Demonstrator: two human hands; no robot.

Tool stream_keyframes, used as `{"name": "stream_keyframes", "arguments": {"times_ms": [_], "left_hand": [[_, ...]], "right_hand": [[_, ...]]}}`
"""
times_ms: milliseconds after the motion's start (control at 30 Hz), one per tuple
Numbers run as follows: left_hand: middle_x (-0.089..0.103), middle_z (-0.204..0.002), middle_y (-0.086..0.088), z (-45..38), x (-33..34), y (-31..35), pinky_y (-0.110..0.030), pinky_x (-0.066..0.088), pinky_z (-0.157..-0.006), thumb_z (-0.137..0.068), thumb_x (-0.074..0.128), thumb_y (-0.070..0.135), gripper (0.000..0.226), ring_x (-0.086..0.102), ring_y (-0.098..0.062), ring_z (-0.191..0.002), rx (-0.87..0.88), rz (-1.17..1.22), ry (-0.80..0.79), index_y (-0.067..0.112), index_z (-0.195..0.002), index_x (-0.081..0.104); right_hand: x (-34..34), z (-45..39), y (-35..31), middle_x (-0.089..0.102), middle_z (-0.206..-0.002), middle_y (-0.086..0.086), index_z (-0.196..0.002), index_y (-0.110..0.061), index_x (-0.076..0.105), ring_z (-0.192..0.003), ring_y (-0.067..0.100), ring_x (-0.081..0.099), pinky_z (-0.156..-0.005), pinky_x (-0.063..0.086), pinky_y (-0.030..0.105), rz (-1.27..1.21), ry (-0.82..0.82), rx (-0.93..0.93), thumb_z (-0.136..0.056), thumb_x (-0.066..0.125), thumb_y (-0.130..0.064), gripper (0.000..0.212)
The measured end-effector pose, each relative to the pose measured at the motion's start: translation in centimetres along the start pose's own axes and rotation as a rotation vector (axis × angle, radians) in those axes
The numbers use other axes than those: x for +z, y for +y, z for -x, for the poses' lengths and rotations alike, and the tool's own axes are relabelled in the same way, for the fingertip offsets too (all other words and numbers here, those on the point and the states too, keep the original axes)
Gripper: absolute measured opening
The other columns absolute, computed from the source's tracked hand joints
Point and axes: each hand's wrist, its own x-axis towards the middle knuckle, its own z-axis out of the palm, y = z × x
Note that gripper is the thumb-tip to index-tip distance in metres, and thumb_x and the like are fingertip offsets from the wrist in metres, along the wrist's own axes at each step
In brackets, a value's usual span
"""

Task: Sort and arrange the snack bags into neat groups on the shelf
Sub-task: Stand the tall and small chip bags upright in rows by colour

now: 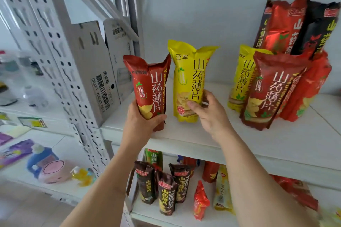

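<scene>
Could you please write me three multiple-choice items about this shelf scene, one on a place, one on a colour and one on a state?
1. Where is the main heap of bags on the upper shelf?
A. far left
B. right side
C. front edge, centre

2. What colour is the bag in the right hand?
A. yellow
B. green
C. black

3. How is the red bag in the left hand positioned?
A. lying flat
B. upside down
C. upright

Answers: 1 B, the heap of bags is stacked at the right. 2 A, the fingers pinch the yellow bag. 3 C, its print reads upright and its crimped top points up.
</scene>
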Motion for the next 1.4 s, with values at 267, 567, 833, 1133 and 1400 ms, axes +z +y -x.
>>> {"name": "stream_keyframes", "arguments": {"times_ms": [267,567,833,1133,1400], "left_hand": [[0.060,-0.119,0.008,-3.9,-1.5,-1.7,-0.033,0.048,-0.085,-0.069,0.090,0.037,0.089,0.060,-0.016,-0.103,-0.019,-0.076,0.137,0.023,-0.141,0.041],[0.058,-0.117,0.013,-7.3,-2.8,-2.4,-0.026,0.044,-0.079,-0.072,0.089,0.031,0.092,0.058,-0.013,-0.099,-0.022,-0.084,0.198,0.029,-0.145,0.035],[0.051,-0.142,0.002,-10.1,-3.2,-3.0,-0.050,0.047,-0.105,-0.059,0.092,0.041,0.112,0.054,-0.022,-0.126,-0.019,-0.082,0.198,0.032,-0.149,0.026],[0.051,-0.140,-0.024,-6.0,1.1,-0.7,-0.051,0.033,-0.114,-0.083,0.071,0.040,0.070,0.039,-0.037,-0.133,0.695,-0.328,0.466,-0.001,-0.135,0.050],[0.057,-0.135,-0.016,-2.3,8.0,3.2,-0.045,0.045,-0.104,-0.089,0.060,0.041,0.058,0.052,-0.033,-0.126,0.580,-0.156,-0.040,0.004,-0.134,0.057]], "right_hand": [[5.5,-5.2,2.1,0.060,-0.115,-0.013,-0.139,-0.023,0.047,-0.108,0.013,0.060,-0.100,0.049,0.036,-0.026,-0.134,0.041,-0.089,0.071,-0.025,0.056],[10.6,-9.7,2.4,0.060,-0.119,-0.011,-0.139,-0.028,0.044,-0.112,0.014,0.061,-0.098,0.050,0.035,0.003,-0.267,0.021,-0.088,0.071,-0.030,0.058],[10.1,-9.0,1.4,0.044,-0.150,0.008,-0.149,-0.013,0.036,-0.134,0.019,0.046,-0.110,0.036,0.031,0.150,-0.128,0.138,-0.094,0.063,-0.037,0.066],[4.2,-4.8,-1.0,0.066,-0.125,-0.001,-0.126,-0.013,0.063,-0.112,0.008,0.059,-0.089,0.038,0.017,0.409,0.075,0.042,-0.094,0.062,-0.035,0.039],[-3.6,-0.2,-2.8,0.070,-0.100,-0.011,-0.111,-0.021,0.069,-0.097,0.006,0.065,-0.086,0.047,0.018,0.434,0.318,-0.025,-0.094,0.062,-0.034,0.022]]}}
